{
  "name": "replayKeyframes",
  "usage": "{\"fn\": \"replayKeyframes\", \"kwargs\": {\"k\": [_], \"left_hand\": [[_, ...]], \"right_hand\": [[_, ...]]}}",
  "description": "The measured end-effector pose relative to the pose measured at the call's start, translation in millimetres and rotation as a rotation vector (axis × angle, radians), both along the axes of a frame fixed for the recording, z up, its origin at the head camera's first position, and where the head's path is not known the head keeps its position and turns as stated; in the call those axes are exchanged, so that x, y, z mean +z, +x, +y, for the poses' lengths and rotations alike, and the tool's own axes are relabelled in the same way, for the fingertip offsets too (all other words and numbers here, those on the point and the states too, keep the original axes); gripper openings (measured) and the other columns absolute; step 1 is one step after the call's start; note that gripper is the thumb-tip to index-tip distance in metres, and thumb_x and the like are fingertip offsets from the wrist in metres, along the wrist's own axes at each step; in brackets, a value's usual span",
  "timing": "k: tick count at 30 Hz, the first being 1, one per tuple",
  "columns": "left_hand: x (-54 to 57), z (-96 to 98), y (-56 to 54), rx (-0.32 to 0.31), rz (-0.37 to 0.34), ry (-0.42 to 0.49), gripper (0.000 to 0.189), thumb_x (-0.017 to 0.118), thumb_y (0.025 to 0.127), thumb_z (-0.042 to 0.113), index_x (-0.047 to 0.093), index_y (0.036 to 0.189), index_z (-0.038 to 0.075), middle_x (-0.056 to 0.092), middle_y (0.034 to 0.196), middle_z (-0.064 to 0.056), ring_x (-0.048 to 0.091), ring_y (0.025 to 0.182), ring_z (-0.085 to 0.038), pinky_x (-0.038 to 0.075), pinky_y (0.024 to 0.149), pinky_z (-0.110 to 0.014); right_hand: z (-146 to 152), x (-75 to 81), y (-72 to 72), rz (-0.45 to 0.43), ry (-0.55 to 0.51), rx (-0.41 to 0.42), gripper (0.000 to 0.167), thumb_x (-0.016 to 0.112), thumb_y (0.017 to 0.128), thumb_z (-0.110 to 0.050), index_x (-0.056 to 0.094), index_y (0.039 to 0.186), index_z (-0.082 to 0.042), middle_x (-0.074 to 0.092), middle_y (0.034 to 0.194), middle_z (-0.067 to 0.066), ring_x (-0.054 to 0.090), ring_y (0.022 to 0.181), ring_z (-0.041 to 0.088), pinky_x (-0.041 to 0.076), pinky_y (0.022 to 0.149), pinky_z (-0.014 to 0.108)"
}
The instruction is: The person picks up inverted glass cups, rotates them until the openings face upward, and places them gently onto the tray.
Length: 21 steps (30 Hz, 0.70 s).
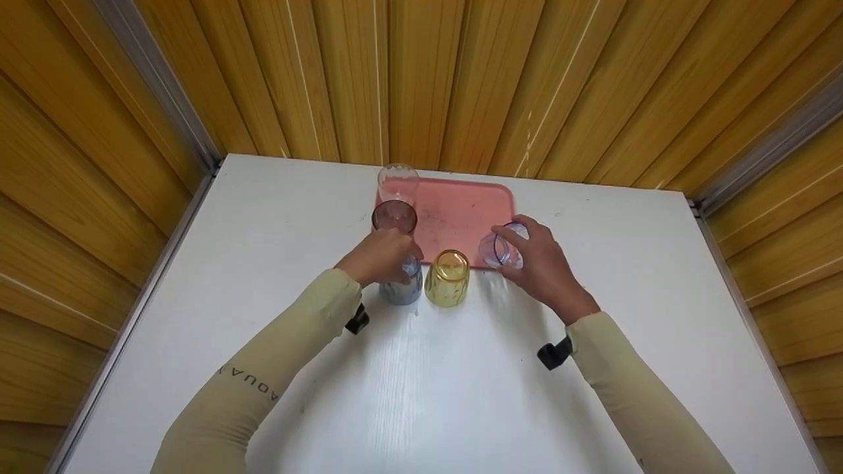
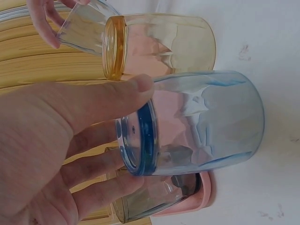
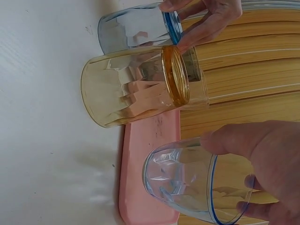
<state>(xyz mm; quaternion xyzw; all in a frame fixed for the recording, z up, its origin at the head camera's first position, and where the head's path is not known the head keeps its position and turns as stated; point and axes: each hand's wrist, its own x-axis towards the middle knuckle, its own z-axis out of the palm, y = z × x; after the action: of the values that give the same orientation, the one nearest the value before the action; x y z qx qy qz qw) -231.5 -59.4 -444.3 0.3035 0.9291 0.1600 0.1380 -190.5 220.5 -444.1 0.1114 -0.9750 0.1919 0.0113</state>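
Note:
My left hand (image 1: 385, 255) holds an upside-down blue glass (image 2: 206, 124) around its thick base, thumb on the near side and fingers on the far side. That glass stands rim-down on the table in front of the tray. Beside it is an upside-down yellow glass (image 1: 448, 284), untouched. My right hand (image 1: 545, 264) pinches a clear bluish glass (image 3: 180, 176) near its blue rim, thumb on one side and fingers on the other. This glass is mouth-up, slightly tilted, at the front right corner of the pink tray (image 1: 464, 214).
On the tray's left side stand a dark purplish glass (image 1: 395, 214) and, behind it, a clear glass (image 1: 398, 178). The white table (image 1: 421, 395) is bordered by wood-patterned panels (image 1: 421, 79) at the back and sides.

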Motion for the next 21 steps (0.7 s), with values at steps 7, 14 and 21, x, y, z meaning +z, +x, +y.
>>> {"fn": "replayKeyframes", "kwargs": {"k": [7, 14, 21], "left_hand": [[0.5, 0.7, -0.6, 0.014, -0.015, 0.008, 0.044, 0.087, 0.070, 0.014, 0.074, 0.112, 0.016, 0.073, 0.111, -0.004, 0.068, 0.104, -0.021, 0.056, 0.090, -0.040], [0.7, 0.6, -0.2, 0.019, -0.025, 0.011, 0.045, 0.087, 0.070, 0.013, 0.074, 0.113, 0.016, 0.073, 0.111, -0.003, 0.068, 0.105, -0.021, 0.056, 0.091, -0.039], [1.0, -0.2, 0.6, 0.018, -0.016, 0.004, 0.046, 0.086, 0.070, 0.012, 0.073, 0.114, 0.015, 0.073, 0.113, -0.004, 0.068, 0.105, -0.019, 0.056, 0.092, -0.039]], "right_hand": [[-1, -2.4, -3.0, -0.037, 0.003, -0.018, 0.069, 0.078, 0.081, -0.020, 0.047, 0.141, -0.036, 0.028, 0.155, 0.011, 0.028, 0.142, 0.038, 0.036, 0.109, 0.059], [0, -9.7, -6.2, -0.014, 0.005, -0.011, 0.069, 0.079, 0.081, -0.019, 0.049, 0.140, -0.034, 0.029, 0.155, 0.010, 0.027, 0.143, 0.038, 0.033, 0.110, 0.062], [1, -14.2, -7.8, 0.019, 0.011, -0.006, 0.068, 0.080, 0.079, -0.017, 0.051, 0.140, -0.028, 0.033, 0.153, 0.012, 0.030, 0.141, 0.038, 0.031, 0.110, 0.063]]}}
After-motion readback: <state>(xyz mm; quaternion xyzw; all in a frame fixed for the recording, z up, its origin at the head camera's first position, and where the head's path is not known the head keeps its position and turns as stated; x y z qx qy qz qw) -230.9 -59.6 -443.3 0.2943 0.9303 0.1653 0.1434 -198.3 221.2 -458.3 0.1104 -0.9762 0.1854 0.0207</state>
